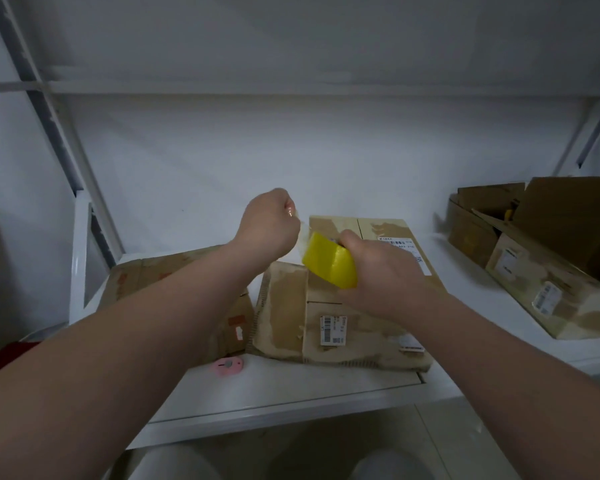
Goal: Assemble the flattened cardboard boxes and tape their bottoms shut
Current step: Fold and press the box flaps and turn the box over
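Your body from the head camera: left hand (269, 230) and right hand (378, 271), both bare; left forearm (136, 334) and right forearm (499, 348), uncovered along their whole visible length

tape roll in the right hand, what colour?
Yellow tape roll, gripped by the right hand; head view.

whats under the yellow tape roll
A cardboard box on the white shelf. The tape roll and the right hand gripping it cover part of its top seam.
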`<action>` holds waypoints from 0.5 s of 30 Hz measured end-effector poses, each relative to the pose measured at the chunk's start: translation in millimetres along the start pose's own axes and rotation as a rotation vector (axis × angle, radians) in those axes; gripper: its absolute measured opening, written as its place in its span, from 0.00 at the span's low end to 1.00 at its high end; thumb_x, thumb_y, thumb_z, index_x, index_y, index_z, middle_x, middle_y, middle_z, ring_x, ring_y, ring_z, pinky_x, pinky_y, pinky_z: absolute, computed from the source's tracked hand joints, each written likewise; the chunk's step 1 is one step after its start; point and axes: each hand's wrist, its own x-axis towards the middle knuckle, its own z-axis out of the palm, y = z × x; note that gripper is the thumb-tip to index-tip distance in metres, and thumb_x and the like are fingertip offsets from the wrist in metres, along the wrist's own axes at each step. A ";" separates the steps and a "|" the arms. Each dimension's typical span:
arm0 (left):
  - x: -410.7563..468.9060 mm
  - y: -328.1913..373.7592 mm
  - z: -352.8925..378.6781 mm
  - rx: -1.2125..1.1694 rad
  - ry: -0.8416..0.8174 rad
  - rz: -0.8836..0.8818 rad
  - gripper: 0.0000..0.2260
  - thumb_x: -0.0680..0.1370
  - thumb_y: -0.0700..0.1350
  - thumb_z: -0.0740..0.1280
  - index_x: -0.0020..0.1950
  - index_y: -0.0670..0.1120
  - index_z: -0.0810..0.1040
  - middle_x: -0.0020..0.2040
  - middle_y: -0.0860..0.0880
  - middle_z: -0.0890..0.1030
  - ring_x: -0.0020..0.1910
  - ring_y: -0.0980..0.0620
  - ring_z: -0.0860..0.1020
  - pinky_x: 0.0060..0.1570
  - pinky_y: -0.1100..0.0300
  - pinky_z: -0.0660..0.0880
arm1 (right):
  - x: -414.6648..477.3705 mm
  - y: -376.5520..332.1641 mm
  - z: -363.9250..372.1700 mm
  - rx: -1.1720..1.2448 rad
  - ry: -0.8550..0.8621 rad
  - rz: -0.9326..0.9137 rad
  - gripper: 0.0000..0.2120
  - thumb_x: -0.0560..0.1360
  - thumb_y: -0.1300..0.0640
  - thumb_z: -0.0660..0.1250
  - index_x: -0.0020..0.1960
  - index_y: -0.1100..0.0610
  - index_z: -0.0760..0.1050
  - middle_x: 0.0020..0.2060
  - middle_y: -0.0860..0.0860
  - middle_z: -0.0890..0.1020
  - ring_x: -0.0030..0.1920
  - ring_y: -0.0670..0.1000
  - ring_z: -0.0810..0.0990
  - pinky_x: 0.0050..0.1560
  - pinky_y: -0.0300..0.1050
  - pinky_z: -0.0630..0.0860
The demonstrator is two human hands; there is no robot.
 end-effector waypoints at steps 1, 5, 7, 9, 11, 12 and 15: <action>0.4 1.7 -1.6 -0.019 -0.006 0.005 0.13 0.73 0.31 0.58 0.35 0.48 0.65 0.40 0.45 0.74 0.45 0.40 0.77 0.39 0.53 0.69 | 2.2 1.0 -3.1 -0.032 -0.004 -0.005 0.23 0.68 0.49 0.70 0.60 0.48 0.65 0.40 0.45 0.72 0.43 0.52 0.76 0.38 0.44 0.68; -5.5 3.7 -0.9 -0.047 0.024 0.013 0.12 0.73 0.32 0.58 0.35 0.47 0.65 0.44 0.41 0.77 0.48 0.38 0.79 0.44 0.48 0.76 | 9.4 -2.6 -11.2 -0.168 -0.037 -0.042 0.25 0.68 0.50 0.69 0.62 0.49 0.63 0.45 0.49 0.77 0.44 0.54 0.75 0.39 0.44 0.66; -10.3 5.1 -1.5 -0.072 0.060 0.033 0.12 0.74 0.32 0.58 0.35 0.47 0.64 0.43 0.41 0.77 0.47 0.38 0.79 0.42 0.47 0.76 | 11.2 -1.9 -12.7 -0.231 -0.098 -0.029 0.25 0.69 0.49 0.68 0.62 0.50 0.63 0.47 0.50 0.78 0.48 0.55 0.77 0.40 0.44 0.66; -12.4 7.8 -2.2 -0.126 0.051 0.050 0.12 0.75 0.32 0.57 0.36 0.47 0.64 0.40 0.44 0.75 0.43 0.40 0.80 0.37 0.49 0.74 | 9.1 1.7 -10.5 -0.273 -0.169 -0.001 0.23 0.70 0.49 0.67 0.62 0.50 0.63 0.49 0.51 0.78 0.50 0.56 0.77 0.41 0.45 0.66; -14.3 7.2 -3.3 -0.197 0.030 -0.003 0.12 0.76 0.32 0.56 0.36 0.47 0.63 0.39 0.46 0.74 0.36 0.47 0.80 0.36 0.52 0.75 | 7.6 5.9 -6.9 -0.268 -0.198 0.018 0.22 0.70 0.49 0.68 0.60 0.51 0.63 0.50 0.51 0.77 0.50 0.55 0.77 0.41 0.45 0.66; -12.7 5.0 -4.3 -0.261 0.029 -0.062 0.13 0.76 0.32 0.57 0.36 0.46 0.63 0.39 0.46 0.73 0.34 0.49 0.78 0.40 0.51 0.78 | 8.3 8.5 -6.6 -0.251 -0.196 0.034 0.22 0.69 0.49 0.68 0.59 0.50 0.63 0.49 0.51 0.76 0.49 0.55 0.76 0.41 0.44 0.66; -6.4 -6.0 -7.3 -0.442 0.036 -0.239 0.13 0.76 0.31 0.59 0.37 0.45 0.63 0.37 0.45 0.71 0.31 0.51 0.76 0.42 0.55 0.80 | 11.4 19.8 -6.8 -0.048 -0.150 0.110 0.26 0.65 0.52 0.73 0.58 0.48 0.64 0.48 0.48 0.73 0.46 0.52 0.72 0.40 0.45 0.69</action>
